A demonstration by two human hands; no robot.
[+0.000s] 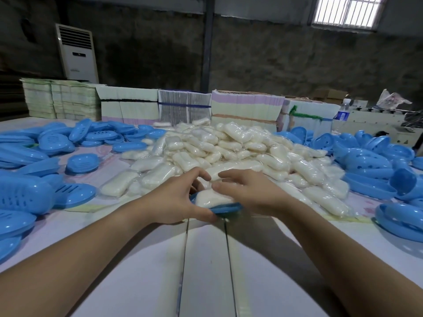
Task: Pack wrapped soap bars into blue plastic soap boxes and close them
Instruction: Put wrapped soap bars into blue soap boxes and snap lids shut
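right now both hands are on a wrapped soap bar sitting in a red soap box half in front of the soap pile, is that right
Not quite: the soap box half is blue, not red, as the head view shows. The rest holds: the left hand and right hand are on the wrapped soap bar in it, in front of the soap pile.

White wrapped soap bars (229, 147) are heaped on the pale desk (137, 259). Left and right of that heap, blue soap boxes (29, 193) with slotted patterns are seen.
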